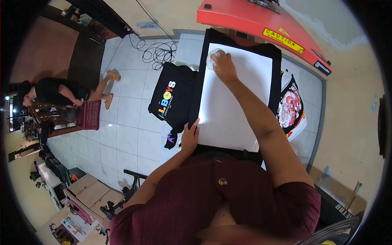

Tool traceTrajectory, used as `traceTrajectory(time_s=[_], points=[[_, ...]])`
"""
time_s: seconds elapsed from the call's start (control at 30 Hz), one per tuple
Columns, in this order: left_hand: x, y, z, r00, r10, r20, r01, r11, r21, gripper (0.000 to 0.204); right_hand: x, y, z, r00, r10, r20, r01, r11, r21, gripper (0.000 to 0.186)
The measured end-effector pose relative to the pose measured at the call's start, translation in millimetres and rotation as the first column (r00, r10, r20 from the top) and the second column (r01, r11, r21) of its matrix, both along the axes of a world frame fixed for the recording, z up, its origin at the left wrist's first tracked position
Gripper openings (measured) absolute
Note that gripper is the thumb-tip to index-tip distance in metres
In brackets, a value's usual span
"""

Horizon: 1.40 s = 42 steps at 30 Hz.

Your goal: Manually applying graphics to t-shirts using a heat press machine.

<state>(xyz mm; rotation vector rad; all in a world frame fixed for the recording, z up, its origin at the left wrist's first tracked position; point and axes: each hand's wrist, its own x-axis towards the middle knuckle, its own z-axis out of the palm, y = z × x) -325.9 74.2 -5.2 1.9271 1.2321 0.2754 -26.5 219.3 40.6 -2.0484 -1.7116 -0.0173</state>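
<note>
A large white sheet (234, 118) lies on a black-covered platen (204, 36) in front of me. My right hand (222, 61) grips a crumpled whitish wad (210, 61), perhaps cloth, on the sheet's upper left. My left hand (190, 136) is wrapped on the left edge of the platen, at the sheet's lower left. Left of the platen lies a black garment (171, 77) with a colourful print. A black and white garment with red graphics (292, 106) lies to the right.
A red press plate (245, 16) with a yellow label is above right. Cables (153, 53) lie on the tiled floor. At left, a person in black (61, 92) is mid-step beside a red crate (87, 114). A sewing machine (83, 214) stands lower left, a wall (347, 102) right.
</note>
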Motion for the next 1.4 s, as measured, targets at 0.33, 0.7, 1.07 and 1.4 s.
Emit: traceTrajectory(time_s=[0.33, 0.7, 1.07, 1.4], points=[[2.0, 0.9, -0.4, 0.999, 0.009, -0.05, -0.008, 1.0, 0.022, 0.038, 62.0, 34.9, -9.2, 0.998, -0.053, 0.03, 0.052, 0.998, 0.039, 0.043], [5.4, 0.0, -5.7, 1.0, -0.001, -0.018, 0.002, 0.997, 0.076, 0.039, 179.2, -45.2, -16.4, 0.935, -0.351, 0.049, 0.354, 0.923, -0.15, 0.054], [5.3, -5.7, -6.8, 0.998, 0.015, -0.063, -0.004, 0.987, 0.162, 0.04, 180.1, -117.8, 1.1, 0.893, -0.447, 0.049, 0.445, 0.864, -0.238, 0.053], [5.2, -6.8, -1.9, 0.995, 0.006, -0.095, -0.003, 1.0, 0.025, 0.043, 106.8, -186.6, 12.4, 0.928, -0.357, -0.101, 0.32, 0.908, -0.27, 0.054]])
